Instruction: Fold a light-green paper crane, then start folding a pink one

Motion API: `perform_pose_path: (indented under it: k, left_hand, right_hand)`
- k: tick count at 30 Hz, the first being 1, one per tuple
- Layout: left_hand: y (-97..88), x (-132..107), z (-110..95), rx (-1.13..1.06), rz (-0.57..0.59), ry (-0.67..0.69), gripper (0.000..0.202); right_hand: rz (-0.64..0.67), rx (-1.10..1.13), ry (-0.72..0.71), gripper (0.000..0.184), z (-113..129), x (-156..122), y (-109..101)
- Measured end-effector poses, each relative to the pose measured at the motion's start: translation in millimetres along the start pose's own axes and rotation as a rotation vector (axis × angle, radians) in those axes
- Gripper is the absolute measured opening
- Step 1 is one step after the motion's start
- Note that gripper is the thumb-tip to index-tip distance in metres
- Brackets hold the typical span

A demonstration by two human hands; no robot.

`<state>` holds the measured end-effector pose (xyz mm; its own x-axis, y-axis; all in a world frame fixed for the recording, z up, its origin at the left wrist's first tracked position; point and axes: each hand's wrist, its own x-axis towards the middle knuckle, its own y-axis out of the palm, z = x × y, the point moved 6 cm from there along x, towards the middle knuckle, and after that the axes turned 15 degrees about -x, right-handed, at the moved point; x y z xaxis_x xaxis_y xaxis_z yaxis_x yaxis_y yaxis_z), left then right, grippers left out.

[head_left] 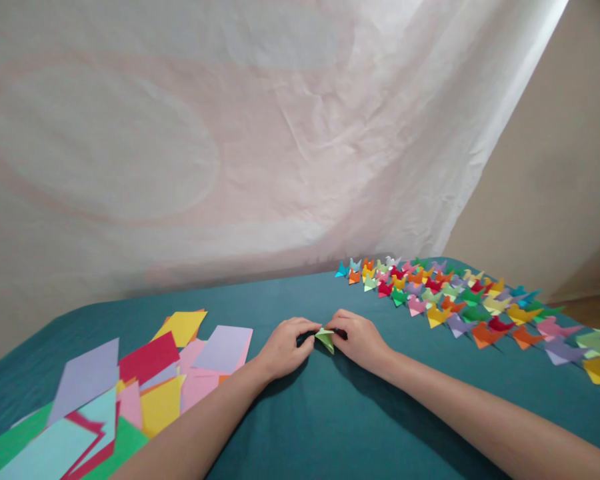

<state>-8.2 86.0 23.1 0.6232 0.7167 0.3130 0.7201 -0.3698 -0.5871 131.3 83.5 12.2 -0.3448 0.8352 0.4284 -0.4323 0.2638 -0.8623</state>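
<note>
A small light green folded paper piece (325, 338) lies on the teal cloth (305, 427) between my two hands. My left hand (284, 346) pinches its left side with curled fingers. My right hand (357, 339) pinches its right side, fingers pressed together on the fold. Both forearms reach in from the bottom of the view and rest on the cloth.
Several loose coloured paper sheets (145, 380) lie spread at the left, red, yellow, pink, lilac and green. Rows of several finished folded paper figures (460, 300) in many colours run along the right side. A pale wrinkled sheet (230, 147) hangs behind the table.
</note>
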Motion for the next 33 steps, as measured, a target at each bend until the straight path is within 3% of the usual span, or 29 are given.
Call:
perform_pose_path:
  k: [10, 33]
  left_hand:
    - [0.5, 2, 9, -0.072, 0.006, -0.011, 0.027]
    - [-5.0, 6, 16, -0.235, 0.029, -0.108, 0.025]
  right_hand:
    - [0.010, 0.195, 0.059, 0.015, -2, 2, 13]
    - [0.006, 0.223, 0.064, 0.013, -8, -1, 17]
